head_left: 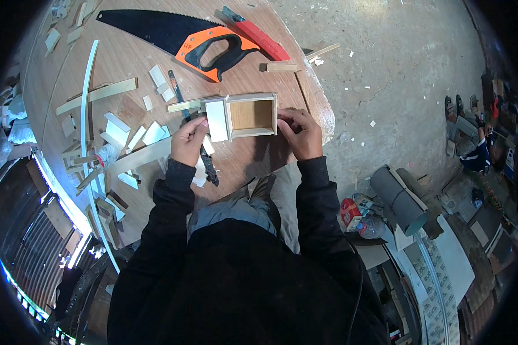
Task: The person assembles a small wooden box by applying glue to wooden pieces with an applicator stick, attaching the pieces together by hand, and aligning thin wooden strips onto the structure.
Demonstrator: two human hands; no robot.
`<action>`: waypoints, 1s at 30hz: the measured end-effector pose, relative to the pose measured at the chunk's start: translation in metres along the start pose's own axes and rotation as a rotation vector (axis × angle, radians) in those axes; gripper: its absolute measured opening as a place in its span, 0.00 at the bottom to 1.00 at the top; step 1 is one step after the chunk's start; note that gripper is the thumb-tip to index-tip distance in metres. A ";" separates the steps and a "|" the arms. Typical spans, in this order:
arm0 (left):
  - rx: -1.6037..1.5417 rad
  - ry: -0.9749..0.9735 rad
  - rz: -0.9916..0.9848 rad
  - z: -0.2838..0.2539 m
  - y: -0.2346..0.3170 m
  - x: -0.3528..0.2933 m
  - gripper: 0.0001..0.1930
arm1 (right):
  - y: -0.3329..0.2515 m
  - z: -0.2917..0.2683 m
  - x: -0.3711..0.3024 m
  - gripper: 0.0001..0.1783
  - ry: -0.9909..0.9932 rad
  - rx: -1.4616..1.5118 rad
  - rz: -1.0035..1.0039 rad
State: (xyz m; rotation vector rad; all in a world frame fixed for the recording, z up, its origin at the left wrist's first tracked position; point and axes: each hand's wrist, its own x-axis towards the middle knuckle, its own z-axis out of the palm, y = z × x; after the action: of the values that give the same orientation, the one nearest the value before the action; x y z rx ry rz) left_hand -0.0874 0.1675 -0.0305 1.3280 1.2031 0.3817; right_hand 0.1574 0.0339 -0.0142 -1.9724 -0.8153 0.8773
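A small wooden box (251, 116) with an open face and a white-topped end block (216, 119) lies between my hands, above the near part of the wooden table (236, 155). My left hand (188, 142) pinches its left end, thumb and fingers together at the white block. At the other end, my right hand (303, 134) grips the box's right edge with bent fingers and thumb. A thin wood strip (184, 106) meets the block's far left corner. Beside my left hand, a long dark narrow tool (176, 86) runs partly hidden behind hand and block.
A handsaw (155, 29) with an orange and black handle lies at the far side, near a red-bodied tool (262, 40). Wood offcuts (117, 131) and a long white strip (85, 115) cover the left. Rightward are a rolled grey sheet (400, 198) and a seated person (475, 141).
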 end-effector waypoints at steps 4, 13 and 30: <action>-0.002 0.008 -0.001 0.000 -0.002 0.001 0.14 | 0.007 0.002 0.001 0.14 -0.007 0.023 0.004; -0.027 0.003 -0.010 0.000 0.001 0.000 0.13 | 0.001 0.003 0.004 0.14 0.011 0.277 0.065; -0.027 -0.010 -0.034 0.000 0.000 0.001 0.13 | 0.013 0.007 0.004 0.13 0.011 0.300 0.079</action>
State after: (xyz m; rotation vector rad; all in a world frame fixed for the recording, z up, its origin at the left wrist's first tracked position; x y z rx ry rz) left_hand -0.0865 0.1685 -0.0307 1.2834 1.2074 0.3654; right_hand 0.1570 0.0340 -0.0300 -1.7525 -0.5652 0.9738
